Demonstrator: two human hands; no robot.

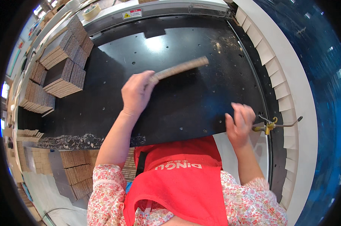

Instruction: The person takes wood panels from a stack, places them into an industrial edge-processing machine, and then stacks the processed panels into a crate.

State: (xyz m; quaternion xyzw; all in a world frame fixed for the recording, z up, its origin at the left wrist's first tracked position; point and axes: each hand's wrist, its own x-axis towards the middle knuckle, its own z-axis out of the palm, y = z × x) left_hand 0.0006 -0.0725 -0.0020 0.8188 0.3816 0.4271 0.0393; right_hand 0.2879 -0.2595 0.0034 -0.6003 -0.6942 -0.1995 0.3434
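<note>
My left hand (137,91) is closed around one end of a narrow strip of particle board (183,67). The strip slants up to the right above a black machine table (170,113), slightly blurred. Over the table's near right part, my right hand (240,122) holds nothing, its fingers loosely bent and the thumb apart from them. Just right of that hand lies a yellow-handled air gun (269,127) with a thin dark-tipped nozzle; the two seem not to touch, though part of its handle is close behind the fingers.
Stacks of cut particle board (67,77) stand along the table's left side. More board stacks (74,175) sit lower, below the near left edge. A white slatted guard (274,71) curves along the right. A metal beam (155,13) crosses the far end, with a tape roll (91,12) behind it.
</note>
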